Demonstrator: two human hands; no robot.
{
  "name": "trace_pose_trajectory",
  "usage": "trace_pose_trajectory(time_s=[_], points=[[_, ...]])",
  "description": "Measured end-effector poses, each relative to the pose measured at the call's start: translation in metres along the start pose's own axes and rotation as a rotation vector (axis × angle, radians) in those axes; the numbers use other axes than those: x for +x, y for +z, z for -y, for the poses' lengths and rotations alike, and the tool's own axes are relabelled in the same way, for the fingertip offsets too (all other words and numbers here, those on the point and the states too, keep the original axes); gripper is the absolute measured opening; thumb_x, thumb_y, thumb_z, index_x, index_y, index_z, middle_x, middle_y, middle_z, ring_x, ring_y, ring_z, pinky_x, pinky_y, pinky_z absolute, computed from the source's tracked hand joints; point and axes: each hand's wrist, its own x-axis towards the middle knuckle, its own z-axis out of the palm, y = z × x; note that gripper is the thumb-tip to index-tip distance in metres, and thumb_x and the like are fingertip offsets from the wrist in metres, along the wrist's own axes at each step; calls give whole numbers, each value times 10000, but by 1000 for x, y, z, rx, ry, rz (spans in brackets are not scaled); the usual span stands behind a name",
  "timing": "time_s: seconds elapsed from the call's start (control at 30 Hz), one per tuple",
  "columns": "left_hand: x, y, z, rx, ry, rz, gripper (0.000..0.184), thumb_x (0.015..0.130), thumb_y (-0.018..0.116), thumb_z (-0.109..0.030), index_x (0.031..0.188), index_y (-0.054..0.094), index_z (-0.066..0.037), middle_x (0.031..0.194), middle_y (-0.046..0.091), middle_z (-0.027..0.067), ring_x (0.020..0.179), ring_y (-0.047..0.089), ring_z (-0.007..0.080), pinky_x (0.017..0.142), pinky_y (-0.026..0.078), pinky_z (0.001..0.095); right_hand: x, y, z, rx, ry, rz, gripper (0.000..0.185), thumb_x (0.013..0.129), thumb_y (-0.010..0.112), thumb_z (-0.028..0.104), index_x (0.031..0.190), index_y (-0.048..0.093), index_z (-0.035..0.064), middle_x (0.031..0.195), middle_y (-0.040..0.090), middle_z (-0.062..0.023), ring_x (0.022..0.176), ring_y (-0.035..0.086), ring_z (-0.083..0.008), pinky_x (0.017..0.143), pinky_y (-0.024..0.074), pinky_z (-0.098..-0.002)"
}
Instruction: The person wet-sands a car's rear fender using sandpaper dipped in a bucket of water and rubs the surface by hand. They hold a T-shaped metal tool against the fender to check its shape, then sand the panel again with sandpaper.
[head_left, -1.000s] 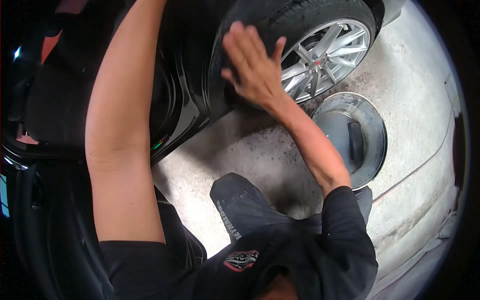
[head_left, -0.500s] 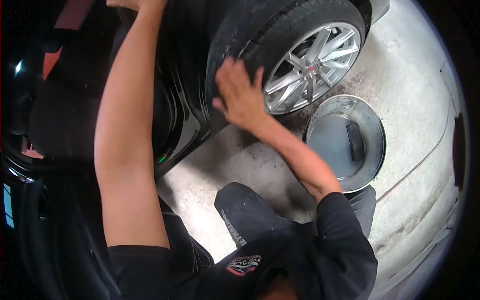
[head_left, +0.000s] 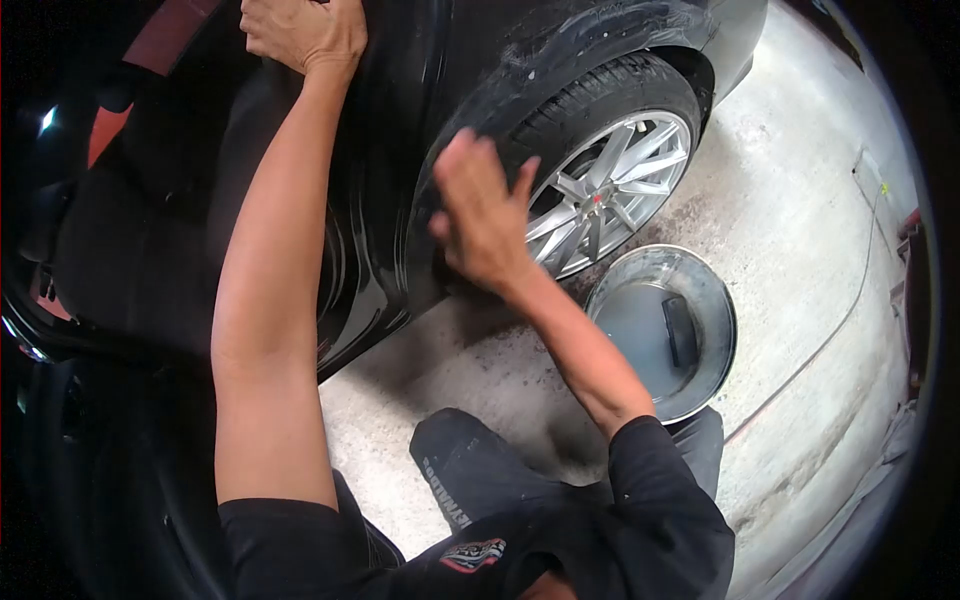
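My left hand (head_left: 305, 32) is at the top of the view, braced on the black car body (head_left: 400, 50) with its fingers curled over the edge of the door opening. My right hand (head_left: 485, 215) is in front of the rear wheel arch (head_left: 520, 75), fingers stretched out and thumb apart, blurred by motion. Nothing shows in it; whether its palm touches the panel I cannot tell. Pale smears and scuffs mark the arch. Just right of that hand are the black tyre (head_left: 590, 95) and the silver spoked wheel (head_left: 610, 190).
A round basin (head_left: 715, 375) of cloudy water stands on the concrete floor (head_left: 790, 250) by my knee, with a dark block (head_left: 680, 332) in it. A thin hose or cable (head_left: 815, 352) runs along the floor at right. The dark car interior (head_left: 140, 220) lies at left.
My view has shifted, so the wheel and basin sit lower and further left. More of my left hand shows now. My right hand stays by the wheel arch, still blurred.
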Motion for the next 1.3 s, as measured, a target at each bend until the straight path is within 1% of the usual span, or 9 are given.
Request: trace_pose_trajectory(time_s=[0.17,0.23,0.27,0.37,0.5,0.7,0.9,1.0,1.3], points=[[3,-11,-10,-36,-16,38,778,987,595,-526,1547,402,-21,1503,480,216,1397,424,395,1150,306,538,62,-4,12,158,355,-276,640,1038,499,187,1625,295,31,1661,285,-287,1556,212,-488,1228,39,-653],[2,-11,0,-141,31,74,942,942,525,-718,1554,378,-18,1499,459,236,1398,393,422,1155,244,588,1,9,37,221,176,-9,656,1019,538,228,1611,333,35,1636,328,-299,1539,253,-499,1225,15,-675],[3,-13,-1,-124,24,73,892,951,565,-664,1551,386,-29,1506,463,208,1394,401,409,1157,250,575,-30,12,36,107,28,141,623,986,591,249,1540,446,3,1619,386,-258,1529,326,-440,1211,33,-705],[2,-11,-4,-118,-11,58,891,944,574,-670,1552,397,-43,1510,467,187,1395,406,396,1160,255,559,-2,-10,-14,14,-38,30,562,994,589,226,1509,500,19,1609,425,-222,1532,334,-415,1228,27,-672],[-1,-9,-3,-112,-5,53,909,924,586,-684,1546,398,-50,1515,469,169,1395,404,382,1153,261,555,81,-21,-22,100,449,-335,622,1006,564,148,1588,380,24,1658,333,-238,1555,261,-443,1215,32,-688],[-1,-6,-3,-118,0,55,909,935,555,-709,1555,400,-63,1512,470,161,1389,409,384,1159,255,561,-8,-16,1,43,-1,162,654,966,599,138,1582,399,44,1649,342,-250,1549,283,-437,1239,-11,-648],[-2,-3,1,-92,-7,73,933,924,554,-723,1564,388,-65,1521,466,164,1396,407,390,1149,270,577,107,-71,-103,57,378,-231,506,1058,488,171,1539,461,15,1656,339,-228,1548,295,-401,1227,153,-634],[2,-6,-1,-105,-8,76,938,924,562,-714,1565,385,-53,1532,461,176,1393,418,400,1146,284,585,63,-136,-126,12,325,-142,502,1039,515,104,1528,467,0,1627,391,-227,1527,344,-384,1233,222,-542],[-1,-32,17,-214,114,194,787,1019,547,-521,1549,396,41,1595,406,246,1465,378,418,1225,253,504,-185,-270,-209,-438,577,302,567,1081,458,149,1619,304,54,1688,278,-194,1561,259,-389,1225,213,-629]])
